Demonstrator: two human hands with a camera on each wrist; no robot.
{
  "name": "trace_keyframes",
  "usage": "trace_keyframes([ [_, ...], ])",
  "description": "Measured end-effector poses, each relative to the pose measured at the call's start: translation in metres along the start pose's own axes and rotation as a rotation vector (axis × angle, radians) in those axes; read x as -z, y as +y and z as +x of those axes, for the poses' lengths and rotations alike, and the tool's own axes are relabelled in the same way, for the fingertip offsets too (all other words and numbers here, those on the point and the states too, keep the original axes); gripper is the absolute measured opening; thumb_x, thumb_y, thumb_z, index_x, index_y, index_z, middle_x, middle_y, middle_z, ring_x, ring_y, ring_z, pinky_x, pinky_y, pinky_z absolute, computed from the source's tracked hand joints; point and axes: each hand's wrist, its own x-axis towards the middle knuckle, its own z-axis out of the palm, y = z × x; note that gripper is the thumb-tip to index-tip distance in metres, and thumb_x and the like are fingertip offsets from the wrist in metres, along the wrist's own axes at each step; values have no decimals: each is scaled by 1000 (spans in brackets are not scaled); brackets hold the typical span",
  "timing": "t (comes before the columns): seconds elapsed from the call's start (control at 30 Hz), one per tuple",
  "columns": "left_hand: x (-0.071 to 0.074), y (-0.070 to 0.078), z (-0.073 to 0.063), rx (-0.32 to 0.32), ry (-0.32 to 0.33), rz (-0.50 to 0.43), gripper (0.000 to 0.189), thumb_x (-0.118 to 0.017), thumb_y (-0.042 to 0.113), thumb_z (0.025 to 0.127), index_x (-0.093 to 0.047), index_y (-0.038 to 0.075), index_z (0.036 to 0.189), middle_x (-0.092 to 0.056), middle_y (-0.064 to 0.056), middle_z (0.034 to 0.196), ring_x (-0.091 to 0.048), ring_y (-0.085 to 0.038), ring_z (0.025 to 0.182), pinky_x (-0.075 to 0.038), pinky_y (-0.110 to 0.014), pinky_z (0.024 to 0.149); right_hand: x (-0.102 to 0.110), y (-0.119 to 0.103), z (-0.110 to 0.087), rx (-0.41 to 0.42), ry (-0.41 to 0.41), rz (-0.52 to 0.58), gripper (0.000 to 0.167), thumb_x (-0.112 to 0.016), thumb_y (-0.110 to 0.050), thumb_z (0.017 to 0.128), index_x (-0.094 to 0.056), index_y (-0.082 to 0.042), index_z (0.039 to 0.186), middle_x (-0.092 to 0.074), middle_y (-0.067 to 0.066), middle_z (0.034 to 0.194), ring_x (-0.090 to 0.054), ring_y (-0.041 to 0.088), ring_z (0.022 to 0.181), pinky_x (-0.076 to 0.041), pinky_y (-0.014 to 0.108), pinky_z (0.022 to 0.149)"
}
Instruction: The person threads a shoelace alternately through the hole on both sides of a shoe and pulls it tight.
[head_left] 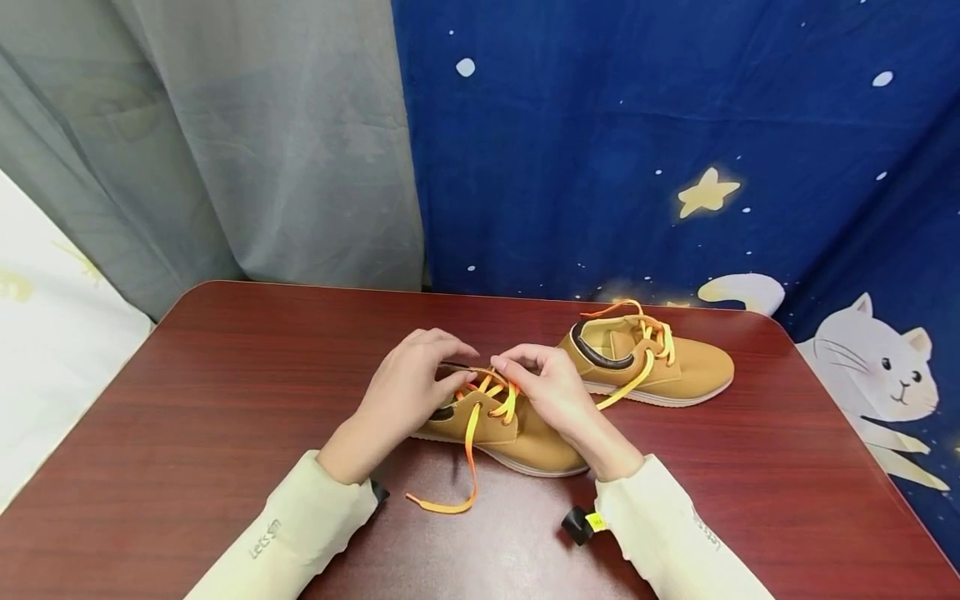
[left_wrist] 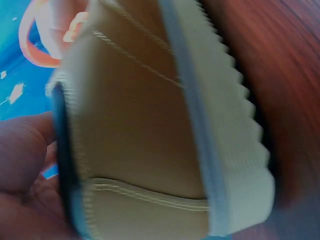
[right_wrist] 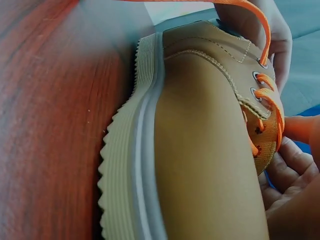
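A tan lace-up shoe rests on the table between both hands, its toe pointing right. Its orange-yellow shoelace runs through the eyelets, with one loose end trailing onto the tabletop in front. My right hand pinches the lace over the tongue with thumb and fingertips. Around the heel opening, my left hand arches with a gap between thumb and index finger. In the left wrist view, the left hand's fingers lie beside the dark collar. The right wrist view shows the lace crossing at the eyelets, close to the right fingertips.
Behind and to the right stands a second tan shoe, also laced in orange-yellow. The reddish-brown table reaches back to a grey curtain and a blue star-patterned curtain. Black wrist devices show under the cuffs.
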Motion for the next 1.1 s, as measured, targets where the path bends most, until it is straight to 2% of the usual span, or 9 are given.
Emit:
trace_keyframes([
  [0.07,-3,-3,0,-65,5,53,17,-78,19,88,-79,16,105,-77,1,108,-70,-19,107,-54,-39,98,0,0,2,8,-4,-6,21,-68,-24,97,-77,-6,101,-69,-3,78,-59,10,79,-46,22,72],
  [0.13,-5,-6,0,-96,2,65,13,-75,19,91,-79,17,103,-78,2,104,-72,-16,102,-55,-38,95,-1,-1,4,6,-3,8,21,-67,-23,97,-76,-4,101,-68,-3,78,-60,9,77,-48,21,71],
  [0.27,-8,-7,-2,-92,18,87,9,-72,21,93,-80,20,98,-77,6,97,-73,-10,88,-57,-34,79,-2,-5,10,-19,12,92,23,-65,-19,99,-72,2,105,-73,0,82,-64,7,73,-52,19,67],
  [0.4,-12,-7,-4,-83,38,121,9,-71,24,94,-79,22,98,-77,8,98,-73,-10,89,-57,-34,77,-2,-8,17,-17,30,162,24,-63,-16,100,-69,5,109,-77,7,85,-68,7,71,-55,21,66],
  [0.53,-14,-7,-4,-91,49,127,10,-71,25,94,-79,23,99,-77,9,98,-74,-10,89,-57,-34,76,-2,-8,21,-30,8,171,27,-64,-20,100,-70,4,113,-78,13,92,-70,8,74,-57,23,71],
  [0.7,-15,-8,-3,-112,57,123,9,-71,24,94,-79,22,98,-77,8,98,-73,-9,90,-58,-33,79,9,-4,18,-97,-132,107,33,-66,-27,98,-72,-2,118,-77,2,93,-69,7,80,-55,22,73],
  [0.83,-15,-8,-2,-120,54,122,9,-71,23,95,-79,22,98,-77,9,97,-73,-8,89,-57,-33,79,17,1,16,-75,-206,60,25,-70,-22,95,-76,-2,110,-73,-7,84,-62,6,77,-49,20,68],
  [0.93,-16,-8,-3,-114,56,128,9,-71,24,95,-79,22,98,-77,9,96,-73,-8,88,-57,-32,78,16,3,17,-41,-209,68,22,-71,-19,95,-76,0,104,-70,-9,76,-60,4,72,-47,20,63],
  [1.1,-15,-8,-4,-109,68,143,10,-71,24,95,-79,21,99,-77,8,98,-73,-10,89,-58,-33,78,13,-1,19,-33,-149,96,24,-70,-19,95,-75,2,107,-72,-9,75,-62,4,67,-48,19,60],
])
